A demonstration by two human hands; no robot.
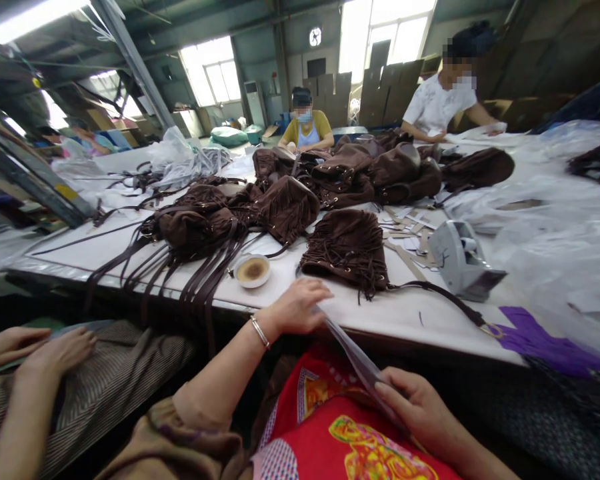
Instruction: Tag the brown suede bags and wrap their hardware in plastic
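Note:
A translucent plastic bag point(353, 353), folded into a narrow strip, is stretched at a slant above my red apron point(325, 427). At its far end, by the table's edge, my left hand point(305, 305) is closed on it. My right hand point(413, 400) pinches the near end between thumb and fingers, lower and closer to my body. Just beyond my left hand lies a dark brown fringed bag point(347, 250) with gold eyelets. Its strap point(437, 290) runs right across the table to a metal ring.
A white bowl point(253, 271) stands near the front edge. Several brown bags point(200, 220) with long straps are heaped beyond it. To the right are a tape dispenser point(463, 260), purple cloth point(535, 337) and loose plastic point(565, 253). A person's hands point(60, 350) rest at left.

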